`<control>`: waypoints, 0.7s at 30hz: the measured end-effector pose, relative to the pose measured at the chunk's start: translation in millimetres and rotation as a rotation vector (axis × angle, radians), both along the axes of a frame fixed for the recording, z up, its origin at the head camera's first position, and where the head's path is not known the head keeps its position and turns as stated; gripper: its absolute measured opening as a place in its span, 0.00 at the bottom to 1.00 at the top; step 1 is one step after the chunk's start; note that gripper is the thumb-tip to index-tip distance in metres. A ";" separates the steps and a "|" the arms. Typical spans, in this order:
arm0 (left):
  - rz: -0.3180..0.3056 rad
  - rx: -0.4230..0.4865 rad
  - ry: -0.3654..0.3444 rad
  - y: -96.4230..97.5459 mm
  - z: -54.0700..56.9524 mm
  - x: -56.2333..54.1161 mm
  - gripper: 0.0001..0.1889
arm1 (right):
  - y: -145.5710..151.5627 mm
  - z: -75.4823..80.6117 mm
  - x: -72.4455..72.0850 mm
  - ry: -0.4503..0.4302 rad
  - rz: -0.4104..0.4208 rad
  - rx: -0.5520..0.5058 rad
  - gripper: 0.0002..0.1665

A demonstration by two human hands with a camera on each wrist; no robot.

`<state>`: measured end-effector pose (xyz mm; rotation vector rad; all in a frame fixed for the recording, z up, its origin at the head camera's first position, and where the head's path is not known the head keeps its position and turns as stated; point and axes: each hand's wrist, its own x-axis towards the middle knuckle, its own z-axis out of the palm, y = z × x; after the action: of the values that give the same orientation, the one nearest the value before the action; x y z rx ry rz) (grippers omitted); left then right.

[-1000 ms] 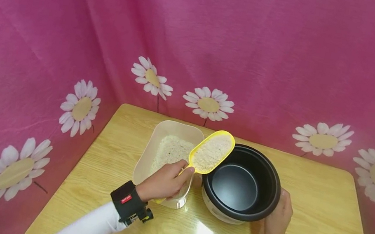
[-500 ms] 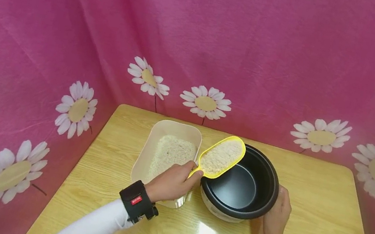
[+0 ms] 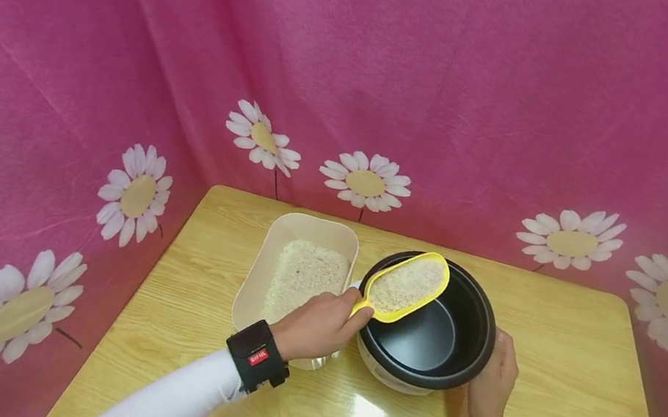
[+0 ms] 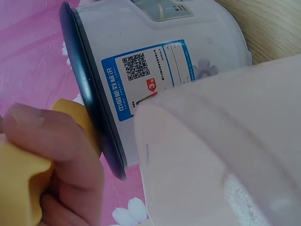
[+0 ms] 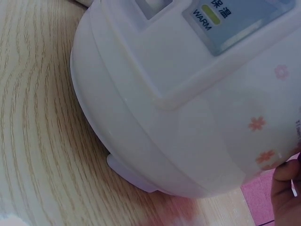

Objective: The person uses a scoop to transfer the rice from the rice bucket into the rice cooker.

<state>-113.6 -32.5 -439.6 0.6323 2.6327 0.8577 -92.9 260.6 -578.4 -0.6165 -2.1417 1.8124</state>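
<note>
My left hand (image 3: 316, 325) grips the handle of a yellow scoop (image 3: 366, 302), which is heaped with pale rice (image 3: 410, 285). The scoop hangs over the left part of a rice cooker (image 3: 388, 375), whose black pot (image 3: 425, 336) shows a bare bottom. In the left wrist view, curled fingers (image 4: 70, 150) wrap the yellow handle beside the cooker's dark rim. My right hand (image 3: 493, 386) holds the cooker's right side; in the right wrist view its bent fingers (image 5: 287, 181) meet the white wall near the orange flower prints.
A beige tub (image 3: 258, 277) with more rice in it stands left of the cooker, partly under my left forearm. Both stand on a wooden table (image 3: 569, 399). A pink cloth with printed daisies (image 3: 365, 183) hangs behind and to the left.
My left hand has moved right with the full scoop, from beside the cooker's left rim to over the pot. The right hand has stayed at the cooker's side.
</note>
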 end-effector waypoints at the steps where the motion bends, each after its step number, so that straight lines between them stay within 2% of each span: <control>1: 0.000 -0.009 0.001 0.5 0.2 0.3 0.18 | -0.3 0.1 0.0 0.001 -0.001 -0.004 0.26; 8: -0.020 -0.086 0.027 5.3 -0.3 1.6 0.18 | -0.2 0.1 0.7 0.007 0.000 -0.014 0.27; 16: -0.075 -0.195 0.210 10.2 -3.3 2.5 0.17 | 0.1 0.7 0.3 -0.003 -0.003 -0.006 0.27; 21: -0.092 -0.245 0.285 12.8 -5.1 2.9 0.16 | -0.4 1.3 0.2 -0.021 -0.001 -0.017 0.27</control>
<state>-110.7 -19.8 -444.8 0.8542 2.8700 0.4344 -92.7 260.3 -577.1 -0.6430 -2.1415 1.8333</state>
